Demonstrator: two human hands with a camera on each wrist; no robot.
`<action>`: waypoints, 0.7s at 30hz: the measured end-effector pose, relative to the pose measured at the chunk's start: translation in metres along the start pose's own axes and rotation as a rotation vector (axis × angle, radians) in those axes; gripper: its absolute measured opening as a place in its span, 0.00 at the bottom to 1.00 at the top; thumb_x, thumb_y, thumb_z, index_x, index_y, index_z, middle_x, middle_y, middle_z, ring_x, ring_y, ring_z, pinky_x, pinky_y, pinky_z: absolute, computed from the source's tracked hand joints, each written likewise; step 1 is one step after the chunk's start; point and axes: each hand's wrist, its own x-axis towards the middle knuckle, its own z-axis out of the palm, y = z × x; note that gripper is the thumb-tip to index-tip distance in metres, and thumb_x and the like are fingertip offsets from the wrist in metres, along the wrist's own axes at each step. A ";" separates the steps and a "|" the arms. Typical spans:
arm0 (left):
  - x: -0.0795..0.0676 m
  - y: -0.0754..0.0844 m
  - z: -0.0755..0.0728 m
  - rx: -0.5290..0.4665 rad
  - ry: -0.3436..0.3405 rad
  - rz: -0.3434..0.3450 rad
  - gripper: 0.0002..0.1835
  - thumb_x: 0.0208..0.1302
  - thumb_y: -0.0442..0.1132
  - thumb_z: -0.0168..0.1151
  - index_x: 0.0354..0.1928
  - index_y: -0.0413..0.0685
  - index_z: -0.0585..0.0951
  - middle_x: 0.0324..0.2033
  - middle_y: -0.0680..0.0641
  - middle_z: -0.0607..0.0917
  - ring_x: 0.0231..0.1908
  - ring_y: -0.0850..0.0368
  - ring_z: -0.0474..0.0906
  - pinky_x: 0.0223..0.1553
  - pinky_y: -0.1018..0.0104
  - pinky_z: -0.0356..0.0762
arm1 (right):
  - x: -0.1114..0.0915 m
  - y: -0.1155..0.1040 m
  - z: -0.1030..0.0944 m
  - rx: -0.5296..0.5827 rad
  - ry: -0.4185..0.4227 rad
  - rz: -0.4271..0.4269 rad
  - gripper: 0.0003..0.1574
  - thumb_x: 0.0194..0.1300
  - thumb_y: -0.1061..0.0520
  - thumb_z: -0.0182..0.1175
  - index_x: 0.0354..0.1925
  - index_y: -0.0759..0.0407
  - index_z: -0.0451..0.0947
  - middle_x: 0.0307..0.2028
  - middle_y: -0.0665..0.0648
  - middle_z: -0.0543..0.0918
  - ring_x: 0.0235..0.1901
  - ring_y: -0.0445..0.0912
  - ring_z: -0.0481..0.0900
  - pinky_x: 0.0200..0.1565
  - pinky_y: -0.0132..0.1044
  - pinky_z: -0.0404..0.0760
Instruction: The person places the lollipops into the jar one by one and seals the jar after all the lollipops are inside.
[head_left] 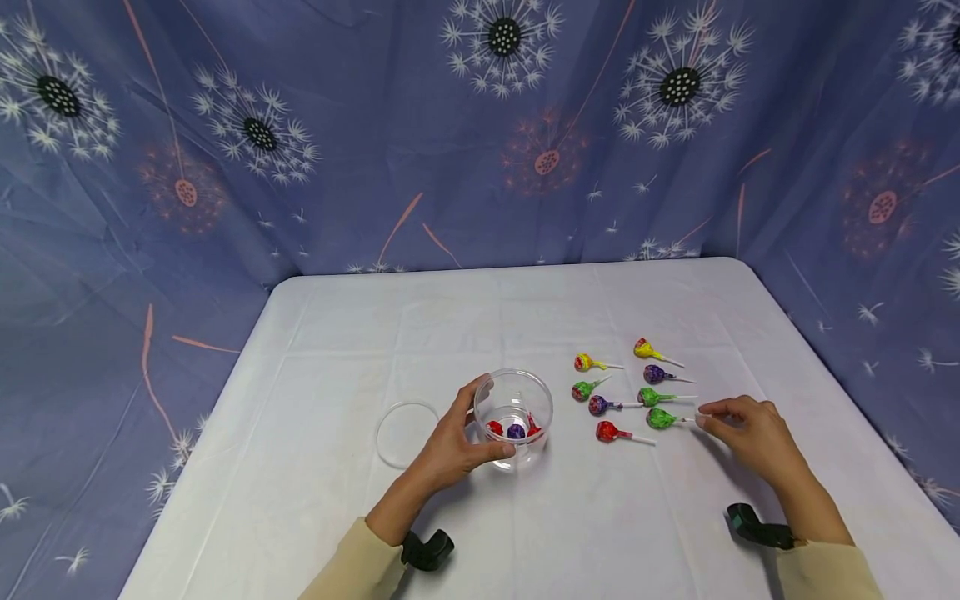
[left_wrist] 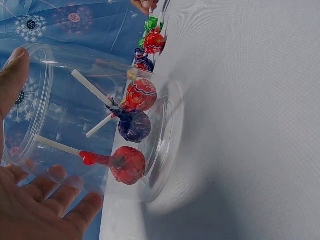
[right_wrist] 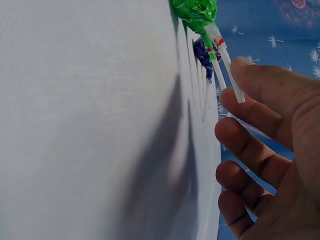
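The left hand (head_left: 453,452) grips the clear jar (head_left: 534,395), while the right hand (head_left: 753,435) pinches a green lollipop (head_left: 661,418) at the jar's three o'clock, which could swing or slip because only its stick's end (right_wrist: 239,90) is held.

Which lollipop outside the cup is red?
The red lollipop at the front of the loose group; the others outside the clear cup are yellow, green or purple.

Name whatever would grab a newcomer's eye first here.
Probably the clear cup near the middle of the white table, holding three lollipops and gripped by the left hand. To its right lie colorful lollipops; the right hand pinches the stick of a green one. Behind hangs a blue curtain with dandelion prints.
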 end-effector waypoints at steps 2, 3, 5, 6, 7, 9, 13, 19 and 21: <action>0.000 0.000 0.000 -0.001 0.002 -0.002 0.49 0.49 0.39 0.73 0.71 0.50 0.55 0.68 0.39 0.64 0.67 0.35 0.61 0.67 0.40 0.59 | -0.002 0.002 0.001 -0.001 -0.005 -0.003 0.15 0.61 0.51 0.63 0.40 0.61 0.84 0.37 0.65 0.82 0.38 0.51 0.67 0.34 0.36 0.61; 0.000 0.000 0.000 -0.002 0.002 -0.004 0.49 0.49 0.39 0.73 0.71 0.50 0.55 0.68 0.39 0.64 0.66 0.34 0.61 0.67 0.40 0.59 | -0.002 0.003 0.001 -0.001 -0.005 -0.006 0.15 0.61 0.51 0.63 0.39 0.61 0.84 0.37 0.65 0.82 0.38 0.51 0.67 0.34 0.36 0.61; 0.000 -0.001 0.001 -0.001 0.003 -0.008 0.49 0.50 0.39 0.73 0.71 0.51 0.55 0.68 0.38 0.63 0.66 0.33 0.61 0.66 0.39 0.59 | -0.004 0.006 0.002 -0.002 0.002 -0.015 0.13 0.61 0.52 0.63 0.38 0.60 0.84 0.36 0.64 0.83 0.38 0.50 0.68 0.33 0.35 0.62; 0.000 -0.001 0.001 -0.001 0.002 -0.008 0.49 0.50 0.39 0.73 0.71 0.51 0.55 0.68 0.38 0.63 0.66 0.33 0.61 0.66 0.39 0.59 | -0.005 0.007 0.003 -0.004 0.007 -0.017 0.12 0.60 0.53 0.64 0.37 0.60 0.84 0.36 0.64 0.83 0.38 0.50 0.68 0.33 0.34 0.62; 0.000 -0.001 0.001 0.000 0.002 -0.011 0.49 0.50 0.39 0.73 0.71 0.52 0.55 0.68 0.38 0.63 0.66 0.33 0.61 0.66 0.39 0.59 | -0.005 0.008 0.004 -0.001 0.008 -0.021 0.12 0.60 0.53 0.64 0.37 0.60 0.84 0.35 0.63 0.83 0.37 0.49 0.68 0.33 0.34 0.62; 0.000 -0.001 0.000 0.001 0.000 -0.014 0.49 0.50 0.40 0.73 0.71 0.52 0.55 0.69 0.38 0.63 0.66 0.32 0.61 0.66 0.38 0.59 | -0.006 0.009 0.005 -0.005 0.014 -0.020 0.11 0.60 0.54 0.64 0.36 0.60 0.84 0.35 0.62 0.83 0.37 0.48 0.68 0.32 0.34 0.62; 0.000 -0.002 0.000 0.002 -0.002 -0.014 0.49 0.50 0.40 0.73 0.72 0.53 0.54 0.69 0.39 0.63 0.66 0.33 0.61 0.66 0.39 0.60 | -0.006 0.010 0.006 0.004 0.001 -0.004 0.12 0.61 0.52 0.64 0.37 0.59 0.84 0.35 0.60 0.82 0.37 0.47 0.68 0.32 0.34 0.62; 0.005 -0.017 0.003 0.009 0.002 0.002 0.51 0.49 0.41 0.74 0.72 0.58 0.54 0.69 0.40 0.63 0.66 0.35 0.62 0.66 0.41 0.61 | -0.006 0.008 0.005 0.016 0.012 -0.003 0.12 0.61 0.49 0.63 0.37 0.55 0.85 0.37 0.59 0.83 0.37 0.31 0.65 0.33 0.34 0.64; 0.007 -0.024 0.004 0.009 0.004 0.007 0.51 0.49 0.41 0.74 0.72 0.60 0.54 0.69 0.41 0.62 0.67 0.36 0.61 0.67 0.41 0.61 | -0.006 0.007 0.004 0.018 0.020 -0.004 0.11 0.61 0.49 0.63 0.37 0.54 0.85 0.37 0.58 0.83 0.35 0.25 0.61 0.33 0.33 0.64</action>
